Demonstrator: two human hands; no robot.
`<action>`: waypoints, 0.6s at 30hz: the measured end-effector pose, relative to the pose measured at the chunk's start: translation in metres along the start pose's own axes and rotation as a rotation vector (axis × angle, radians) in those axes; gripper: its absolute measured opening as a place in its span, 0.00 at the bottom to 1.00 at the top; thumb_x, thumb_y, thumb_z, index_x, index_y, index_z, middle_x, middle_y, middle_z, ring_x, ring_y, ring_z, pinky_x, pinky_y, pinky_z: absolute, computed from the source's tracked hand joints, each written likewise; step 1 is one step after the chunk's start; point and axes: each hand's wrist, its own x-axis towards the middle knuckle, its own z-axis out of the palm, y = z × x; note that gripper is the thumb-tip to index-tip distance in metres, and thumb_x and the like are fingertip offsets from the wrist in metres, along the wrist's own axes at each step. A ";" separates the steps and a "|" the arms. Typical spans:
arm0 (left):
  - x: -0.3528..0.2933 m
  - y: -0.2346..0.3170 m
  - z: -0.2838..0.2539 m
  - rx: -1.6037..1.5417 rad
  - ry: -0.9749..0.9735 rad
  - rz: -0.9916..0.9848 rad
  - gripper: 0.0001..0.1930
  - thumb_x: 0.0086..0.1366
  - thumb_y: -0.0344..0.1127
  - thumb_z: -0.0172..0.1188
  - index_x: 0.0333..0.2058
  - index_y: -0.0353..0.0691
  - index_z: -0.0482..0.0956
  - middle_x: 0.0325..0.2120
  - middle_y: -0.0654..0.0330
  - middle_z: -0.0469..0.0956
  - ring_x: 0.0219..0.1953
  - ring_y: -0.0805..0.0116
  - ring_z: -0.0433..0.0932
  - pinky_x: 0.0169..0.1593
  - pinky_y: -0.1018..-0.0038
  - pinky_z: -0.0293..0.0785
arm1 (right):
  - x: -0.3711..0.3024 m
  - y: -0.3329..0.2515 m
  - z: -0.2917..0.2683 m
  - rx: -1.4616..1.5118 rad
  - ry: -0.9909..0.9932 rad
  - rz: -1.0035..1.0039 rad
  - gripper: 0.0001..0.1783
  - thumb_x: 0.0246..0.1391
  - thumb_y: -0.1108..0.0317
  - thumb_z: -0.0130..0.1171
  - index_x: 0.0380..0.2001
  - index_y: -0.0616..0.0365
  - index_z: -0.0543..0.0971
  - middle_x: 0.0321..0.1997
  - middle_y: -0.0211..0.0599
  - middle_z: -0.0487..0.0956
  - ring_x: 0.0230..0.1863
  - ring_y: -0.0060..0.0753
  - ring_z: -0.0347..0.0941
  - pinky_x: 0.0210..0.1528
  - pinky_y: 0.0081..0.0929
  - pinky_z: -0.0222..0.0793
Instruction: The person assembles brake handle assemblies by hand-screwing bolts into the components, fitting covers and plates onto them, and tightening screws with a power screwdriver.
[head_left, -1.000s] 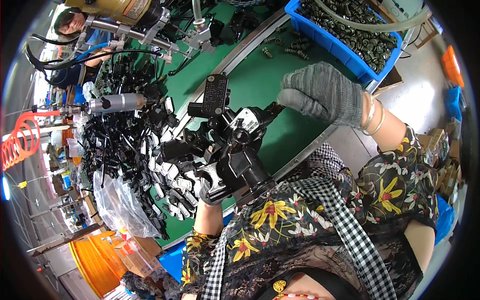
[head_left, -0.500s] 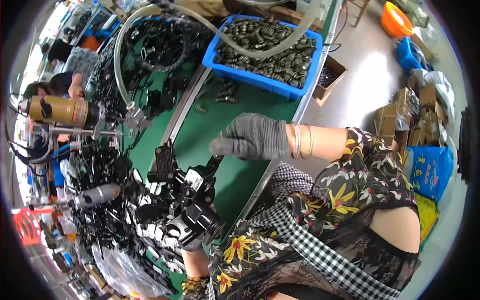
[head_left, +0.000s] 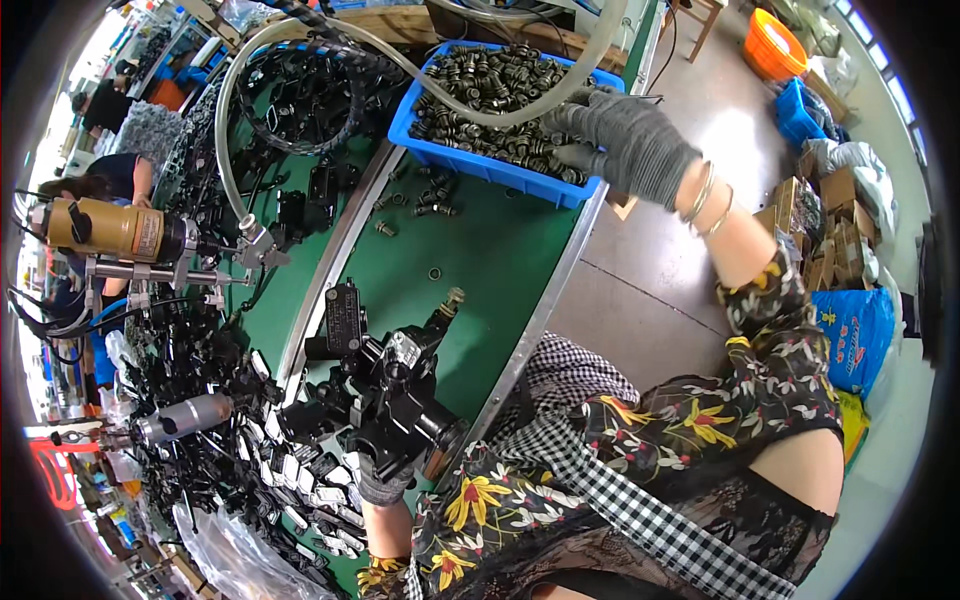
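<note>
My left hand (head_left: 383, 484), in a grey knit glove, grips a black metal assembly (head_left: 405, 405) from below. Most of its fingers are hidden behind that part. The assembly has a short cylinder at its lower right, and a brass-coloured bolt-like fitting (head_left: 449, 305) sticks up from its upper right. At the right edge of a blue bin (head_left: 480, 170) is my right hand (head_left: 630, 140), gloved too, with fingers apart and nothing visible in them. Small dark metal fittings (head_left: 480, 95) fill the bin.
A clear hose (head_left: 228, 150) arches over the green bench (head_left: 490, 245). Left of the bench's metal rail stand a gold power tool (head_left: 120, 228) and a grey cylindrical tool (head_left: 187, 417). Black and silver parts (head_left: 310, 480) lie piled near my left hand. Another person (head_left: 125, 180) is at far left.
My right hand has moved from beside the assembly up and right to the blue bin, and its fingers have spread. The fitting on the assembly now shows. My left hand keeps its hold.
</note>
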 end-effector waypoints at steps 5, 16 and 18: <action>0.003 -0.002 0.007 0.042 -0.034 0.014 0.40 0.54 0.41 0.65 0.63 0.35 0.59 0.53 0.52 0.72 0.50 0.61 0.74 0.54 0.64 0.72 | 0.015 0.012 -0.010 -0.081 -0.162 -0.168 0.16 0.48 0.68 0.65 0.43 0.56 0.80 0.37 0.40 0.80 0.41 0.45 0.77 0.48 0.35 0.73; -0.003 -0.007 0.005 0.100 -0.041 0.039 0.41 0.53 0.37 0.67 0.63 0.36 0.58 0.53 0.53 0.72 0.51 0.62 0.74 0.55 0.65 0.72 | 0.025 -0.001 -0.005 -0.161 -0.348 -0.070 0.11 0.46 0.71 0.63 0.35 0.57 0.76 0.33 0.43 0.77 0.39 0.47 0.74 0.44 0.40 0.70; -0.002 -0.009 0.006 0.111 -0.037 0.057 0.41 0.52 0.36 0.68 0.63 0.36 0.58 0.53 0.53 0.72 0.51 0.63 0.74 0.55 0.65 0.72 | 0.024 0.001 -0.005 -0.123 -0.314 -0.125 0.10 0.46 0.71 0.62 0.34 0.57 0.75 0.33 0.42 0.77 0.40 0.47 0.74 0.44 0.40 0.70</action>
